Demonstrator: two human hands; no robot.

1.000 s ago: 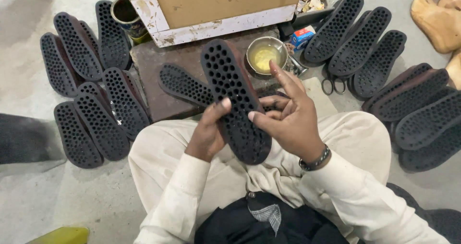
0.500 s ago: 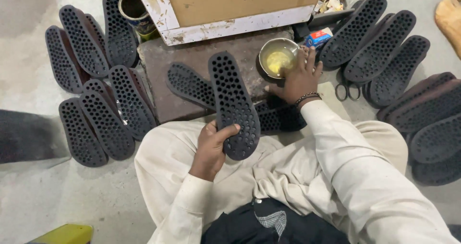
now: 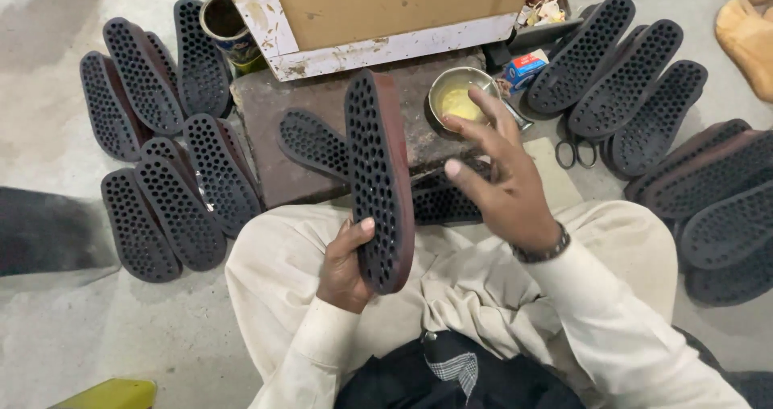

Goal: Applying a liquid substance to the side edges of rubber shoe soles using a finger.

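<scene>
Sole (image 3: 378, 179) gripped upright in left hand (image 3: 345, 266); right hand (image 3: 503, 185) spread, empty, beside metal bowl (image 3: 459, 99) of yellow glue; tin can (image 3: 225, 24) contents unclear.

Soft, even daylight, faint shadows; moving fingers perhaps slightly blurred.

Grey concrete floor (image 3: 48, 328), dusty and scuffed, under even, soft light. At 12 o'clock stands a box-like wooden stand (image 3: 378, 14) with a chipped white-painted frame; before it lies a dark brown stone slab (image 3: 310, 107). A yellow object (image 3: 109, 394) at 7 o'clock.
</scene>
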